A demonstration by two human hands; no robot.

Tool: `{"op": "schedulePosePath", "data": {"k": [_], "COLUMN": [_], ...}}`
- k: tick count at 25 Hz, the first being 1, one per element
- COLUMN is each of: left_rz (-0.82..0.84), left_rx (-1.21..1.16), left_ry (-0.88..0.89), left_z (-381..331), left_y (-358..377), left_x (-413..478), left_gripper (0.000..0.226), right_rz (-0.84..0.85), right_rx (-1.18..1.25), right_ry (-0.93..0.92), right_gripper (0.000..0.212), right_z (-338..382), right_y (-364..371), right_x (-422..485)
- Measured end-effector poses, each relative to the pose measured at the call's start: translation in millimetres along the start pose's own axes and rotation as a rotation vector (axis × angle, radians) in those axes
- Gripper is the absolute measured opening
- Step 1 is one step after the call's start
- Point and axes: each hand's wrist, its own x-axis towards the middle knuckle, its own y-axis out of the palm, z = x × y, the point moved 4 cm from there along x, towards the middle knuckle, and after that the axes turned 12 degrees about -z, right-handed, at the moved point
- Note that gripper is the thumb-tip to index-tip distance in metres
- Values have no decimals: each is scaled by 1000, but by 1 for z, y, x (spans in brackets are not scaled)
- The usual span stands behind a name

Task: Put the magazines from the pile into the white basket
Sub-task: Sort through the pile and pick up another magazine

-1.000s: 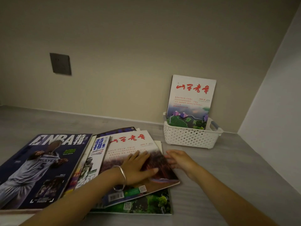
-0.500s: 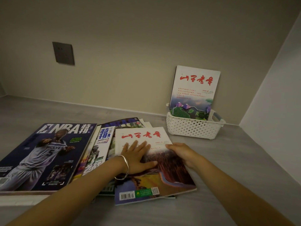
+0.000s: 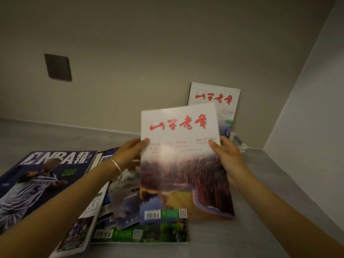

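I hold a magazine with a white top, red brush lettering and a forest picture, raised off the pile and tilted toward me. My left hand grips its left edge and my right hand grips its right edge. Behind it, a similar magazine stands upright against the back wall in the white basket, which the lifted magazine almost wholly hides. The pile lies fanned out on the grey surface under my left arm, with a large NBA magazine at its left.
A dark wall plate sits on the back wall at the left. A white side wall closes the corner just right of the basket. Bare grey surface runs between the pile and that wall.
Both hands have taken the red-lettered magazine by its side edges and lifted it off the pile, up and toward the basket. The camera view has tilted with the motion.
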Motion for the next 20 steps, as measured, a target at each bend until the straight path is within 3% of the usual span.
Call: {"op": "schedulePosePath", "data": {"k": [3,8,12,20], "left_rz": [155,97,80,-57], "left_rx": [-153,-259,-263,-182], "left_ry": [119,308,392,576], "left_z": [-24,-80,-114,-146], "left_y": [39,86,117,158], "left_x": [3,38,69,127], "left_gripper": [27,13,13,14], "right_rz": [-135,-122,-137,-174], "right_rx": [83,47,-17,-94], "right_ry": [-59,-61,-100,-388], "right_gripper": [22,10,12,11], "right_z": [32,50,38,48], "right_y": [-19,-50,-67,-79], "right_x": [33,87,123,203]}}
